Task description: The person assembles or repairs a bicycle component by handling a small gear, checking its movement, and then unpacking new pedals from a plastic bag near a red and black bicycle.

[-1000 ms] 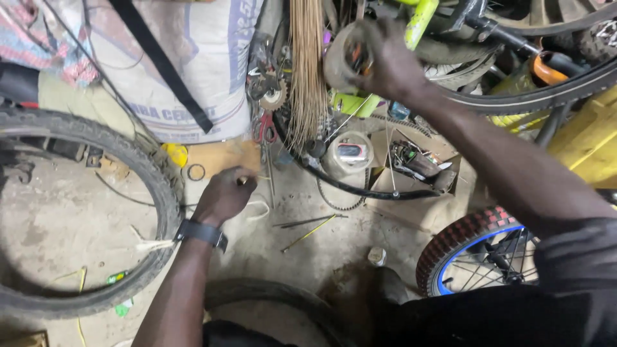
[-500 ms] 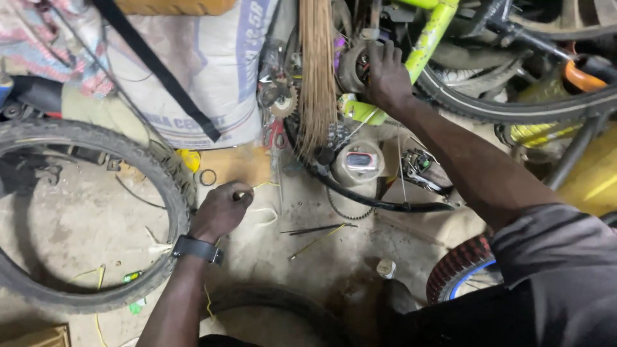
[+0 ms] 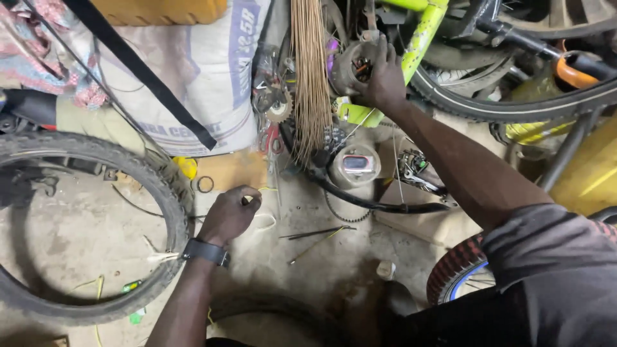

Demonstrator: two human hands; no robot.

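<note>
Keeps the left hand [image 3: 228,215] low over the concrete floor [image 3: 83,238], just beside the inner edge of the worn tyre [image 3: 168,212], much where it sat a second ago. Curls that grip almost closed, thumb and forefinger pinched on a small pale bit [image 3: 247,200]; cannot tell what kind of thing it is. Wears a dark watch [image 3: 205,252] on that wrist.

Reaches the right hand [image 3: 384,77] far up to the round tin [image 3: 352,67] of small parts, wedged against the lime-green bicycle frame [image 3: 421,38] at the far edge of the floor. Wraps that grip around the tin's right side, fingers folded over the rim. Holds the same tin as half a second ago; seems to have slid the fingers further across its mouth, though mostly just the view has dropped and swung left.

Leaves the rest untouched: bundle of broom straws [image 3: 312,77] hanging left of the tin, toothed sprocket [image 3: 277,106] beside it, printed sack [image 3: 193,83] behind, small lidded pot [image 3: 355,166] below, thin black ring [image 3: 205,184] near the left hand.

Shows both hands settled rather than travelling, well apart from each other.
</note>
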